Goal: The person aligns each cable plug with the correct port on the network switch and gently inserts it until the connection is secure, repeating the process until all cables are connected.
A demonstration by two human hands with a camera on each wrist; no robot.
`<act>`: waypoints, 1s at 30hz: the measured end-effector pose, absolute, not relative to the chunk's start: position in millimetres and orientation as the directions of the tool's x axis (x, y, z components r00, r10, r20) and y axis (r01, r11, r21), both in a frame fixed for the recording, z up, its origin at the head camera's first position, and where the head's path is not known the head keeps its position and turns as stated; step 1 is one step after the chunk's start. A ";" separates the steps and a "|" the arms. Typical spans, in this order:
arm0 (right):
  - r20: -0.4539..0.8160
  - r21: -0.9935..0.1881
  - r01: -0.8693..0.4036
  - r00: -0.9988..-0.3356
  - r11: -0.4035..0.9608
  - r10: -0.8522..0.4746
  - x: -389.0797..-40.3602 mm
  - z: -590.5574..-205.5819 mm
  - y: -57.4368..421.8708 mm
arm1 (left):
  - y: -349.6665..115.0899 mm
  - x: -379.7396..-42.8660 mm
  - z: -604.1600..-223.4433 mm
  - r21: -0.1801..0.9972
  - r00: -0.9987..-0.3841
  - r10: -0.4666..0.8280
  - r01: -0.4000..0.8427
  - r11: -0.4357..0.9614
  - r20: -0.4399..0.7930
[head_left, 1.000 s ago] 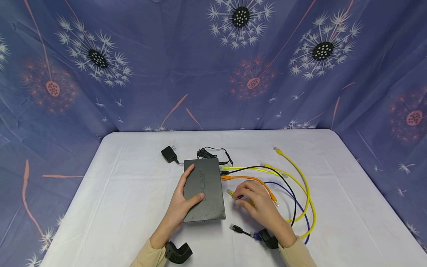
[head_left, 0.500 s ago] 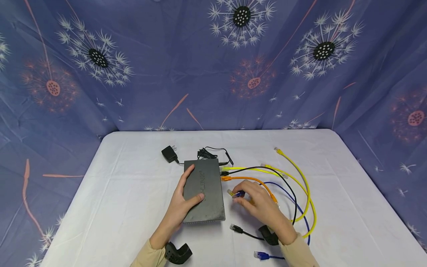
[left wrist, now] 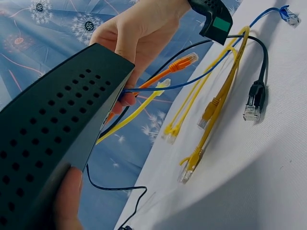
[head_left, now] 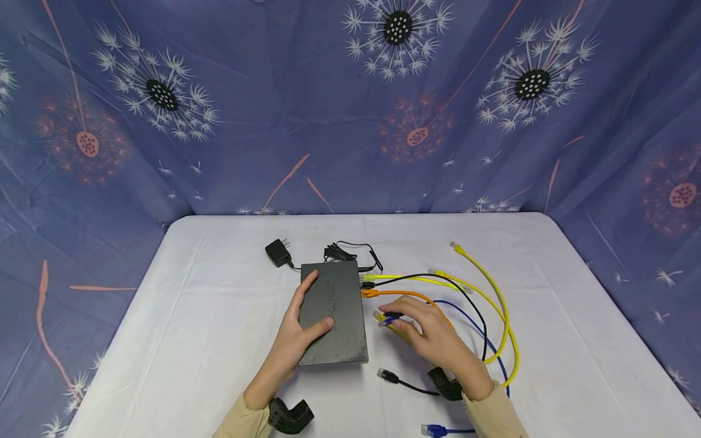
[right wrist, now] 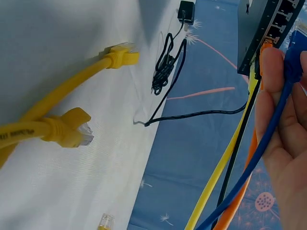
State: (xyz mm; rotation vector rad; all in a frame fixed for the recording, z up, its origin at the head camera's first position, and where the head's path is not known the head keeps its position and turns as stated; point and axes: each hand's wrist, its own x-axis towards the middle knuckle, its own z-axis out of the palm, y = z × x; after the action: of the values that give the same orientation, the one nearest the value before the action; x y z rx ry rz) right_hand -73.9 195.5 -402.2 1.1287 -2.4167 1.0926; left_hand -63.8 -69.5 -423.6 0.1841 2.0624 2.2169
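A dark grey network switch (head_left: 342, 316) is tilted up in my left hand (head_left: 287, 340), the thumb lying across its top and the fingers at its left side. My right hand (head_left: 432, 334) pinches the blue Ethernet plug (right wrist: 293, 60) between thumb and fingers, just right of the switch. In the right wrist view this plug is close to the row of ports (right wrist: 283, 19). An orange cable (head_left: 405, 292), a black cable (head_left: 416, 275) and a yellow cable (left wrist: 127, 122) run out of the switch's port side.
Two yellow plugs (right wrist: 72, 127) lie below the right hand. Nearer the front are a black plug (head_left: 389, 376) and the blue cable's other plug (head_left: 434, 431). Yellow cable loops (head_left: 512, 340) curve at the right. A power adapter (head_left: 278, 253) and its coiled cord (head_left: 341, 252) lie behind the switch.
The blue plug has come into clearer view as my right fingers shift on it. The blue cable's far end has dropped toward the front edge. My left hand and the switch barely move.
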 end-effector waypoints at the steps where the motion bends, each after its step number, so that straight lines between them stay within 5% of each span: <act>1: 0.512 -0.515 -0.746 -0.663 0.422 -0.546 -73.9 -401.9 195.6 | -69.6 -63.6 -423.6 0.997 -0.987 0.162 0.003 -0.072 0.015; 10: 0.487 -0.478 -0.728 -0.686 0.491 -0.541 -73.5 -398.5 195.9 | -69.8 -62.4 -422.7 0.997 -0.986 0.168 -0.005 -0.076 0.008; 30: 0.409 -0.592 -0.646 -0.756 0.482 -0.510 -73.6 -392.1 197.8 | -70.0 -61.1 -422.5 0.997 -0.985 0.174 0.000 -0.080 0.014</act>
State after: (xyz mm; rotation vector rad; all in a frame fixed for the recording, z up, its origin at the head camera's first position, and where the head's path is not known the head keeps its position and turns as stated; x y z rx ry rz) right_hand -73.6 197.8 -392.1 1.0045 -2.5476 1.1333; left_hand -61.1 -70.0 -422.5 0.1952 2.0462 2.2162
